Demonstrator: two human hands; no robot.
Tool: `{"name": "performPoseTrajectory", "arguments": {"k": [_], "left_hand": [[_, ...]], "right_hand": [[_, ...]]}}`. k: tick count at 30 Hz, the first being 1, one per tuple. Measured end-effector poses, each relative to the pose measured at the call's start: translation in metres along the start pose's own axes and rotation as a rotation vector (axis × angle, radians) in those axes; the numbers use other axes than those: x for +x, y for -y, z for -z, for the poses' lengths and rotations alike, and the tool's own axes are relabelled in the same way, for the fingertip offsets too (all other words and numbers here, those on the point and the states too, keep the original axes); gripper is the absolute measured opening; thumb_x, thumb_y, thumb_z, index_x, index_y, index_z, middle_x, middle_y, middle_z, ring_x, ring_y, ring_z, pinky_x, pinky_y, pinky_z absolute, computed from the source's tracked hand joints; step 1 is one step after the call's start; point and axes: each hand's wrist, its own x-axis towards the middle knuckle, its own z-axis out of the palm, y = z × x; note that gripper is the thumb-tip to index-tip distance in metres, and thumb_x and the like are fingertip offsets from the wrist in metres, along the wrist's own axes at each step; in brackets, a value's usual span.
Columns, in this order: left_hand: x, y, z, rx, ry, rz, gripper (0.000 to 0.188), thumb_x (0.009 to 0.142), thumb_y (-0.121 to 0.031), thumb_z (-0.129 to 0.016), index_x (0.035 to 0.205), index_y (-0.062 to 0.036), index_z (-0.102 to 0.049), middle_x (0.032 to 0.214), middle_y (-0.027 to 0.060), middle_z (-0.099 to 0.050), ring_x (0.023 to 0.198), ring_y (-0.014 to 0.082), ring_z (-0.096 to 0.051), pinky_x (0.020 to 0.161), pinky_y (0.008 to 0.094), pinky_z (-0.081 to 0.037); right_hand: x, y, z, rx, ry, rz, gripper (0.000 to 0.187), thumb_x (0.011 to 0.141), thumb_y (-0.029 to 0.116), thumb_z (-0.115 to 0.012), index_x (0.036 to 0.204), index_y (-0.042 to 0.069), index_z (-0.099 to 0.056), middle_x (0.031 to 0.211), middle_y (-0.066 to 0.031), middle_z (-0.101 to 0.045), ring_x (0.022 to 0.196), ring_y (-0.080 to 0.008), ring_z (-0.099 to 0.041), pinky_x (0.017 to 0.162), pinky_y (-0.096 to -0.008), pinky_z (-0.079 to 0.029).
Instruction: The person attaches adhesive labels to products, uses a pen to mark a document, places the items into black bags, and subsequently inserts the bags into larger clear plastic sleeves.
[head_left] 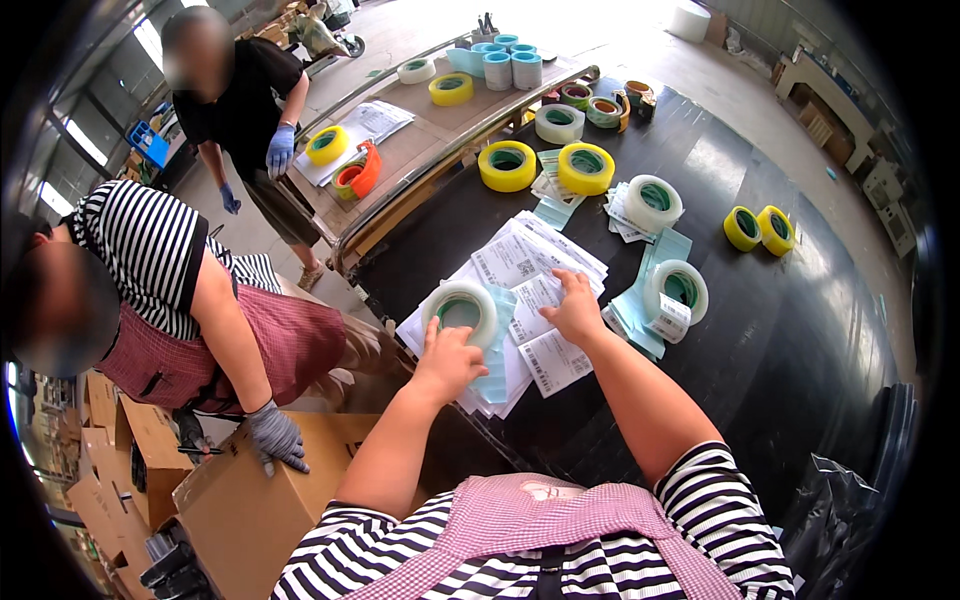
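Observation:
My left hand (pixel 447 362) is at the near rim of a roll of clear tape (pixel 485 318), fingers bent over it and the thumb side by a pale blue label strip (pixel 498 375). The roll rests over a pile of printed paper sheets (pixel 505 262). My right hand (pixel 578 312) has its fingers spread and touches the right part of the pile, beside a white printed label (pixel 555 362). Right of that hand, another clear tape roll (pixel 697 283) with a white label on it lies on more blue strips (pixel 627 308).
Yellow tape rolls (pixel 507 178) and further clear rolls (pixel 652 200) stand on the black table (pixel 770 330). A person in a striped shirt (pixel 140 240) leans over a cardboard box (pixel 270 510) at left. Another person (pixel 240 110) stands by the second table (pixel 395 165).

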Motion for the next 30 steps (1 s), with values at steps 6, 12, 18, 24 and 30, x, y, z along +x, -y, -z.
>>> {"name": "performPoseTrajectory", "arguments": {"k": [6, 12, 18, 24, 30], "left_hand": [[0.002, -0.007, -0.015, 0.048, -0.133, 0.030, 0.016, 0.079, -0.030, -0.079, 0.081, -0.0146, -0.075, 0.121, 0.0164, -0.061, 0.117, 0.0326, -0.055, 0.118, 0.0616, -0.017], [-0.002, -0.001, -0.037, 0.007, -0.335, -0.031, 0.014, 0.077, -0.027, -0.080, 0.080, -0.0146, -0.075, 0.118, 0.0171, -0.061, 0.112, 0.0326, -0.056, 0.118, 0.0616, -0.017], [-0.004, -0.003, -0.040, -0.068, -0.461, -0.029, 0.011, 0.077, -0.024, -0.079, 0.078, -0.0142, -0.074, 0.117, 0.0178, -0.061, 0.110, 0.0335, -0.057, 0.117, 0.0622, -0.018], [-0.006, 0.000, -0.031, -0.024, -0.323, -0.059, 0.012, 0.077, -0.023, -0.080, 0.081, -0.0140, -0.073, 0.120, 0.0178, -0.060, 0.113, 0.0332, -0.056, 0.118, 0.0623, -0.017], [0.001, -0.004, -0.023, -0.016, -0.205, -0.049, 0.014, 0.078, -0.024, -0.079, 0.082, -0.0133, -0.071, 0.128, 0.0161, -0.058, 0.122, 0.0340, -0.051, 0.118, 0.0643, -0.014]], "right_hand": [[0.012, 0.017, -0.020, 0.091, 0.023, -0.109, 0.070, 0.075, 0.012, -0.084, 0.138, 0.008, -0.053, 0.134, -0.0206, -0.058, 0.125, -0.0362, -0.056, 0.103, -0.0400, -0.047], [0.023, 0.013, -0.002, -0.192, -0.249, -0.005, 0.051, 0.089, 0.003, -0.047, 0.137, 0.018, -0.055, 0.112, -0.0154, -0.072, 0.102, -0.0368, -0.068, 0.090, -0.0466, -0.053], [0.029, 0.006, -0.018, -0.209, 0.062, 0.422, 0.060, 0.086, -0.003, -0.051, 0.143, 0.018, -0.048, 0.114, -0.0208, -0.070, 0.105, -0.0406, -0.066, 0.091, -0.0477, -0.052], [0.031, 0.031, -0.034, -0.152, 0.362, 0.289, 0.073, 0.086, -0.005, -0.050, 0.154, 0.015, -0.034, 0.123, -0.0237, -0.065, 0.116, -0.0399, -0.061, 0.098, -0.0460, -0.048], [0.012, 0.012, -0.015, -0.079, 0.014, 0.259, 0.063, 0.088, -0.002, -0.055, 0.149, 0.009, -0.042, 0.140, -0.0208, -0.053, 0.131, -0.0341, -0.051, 0.105, -0.0434, -0.044]]}}
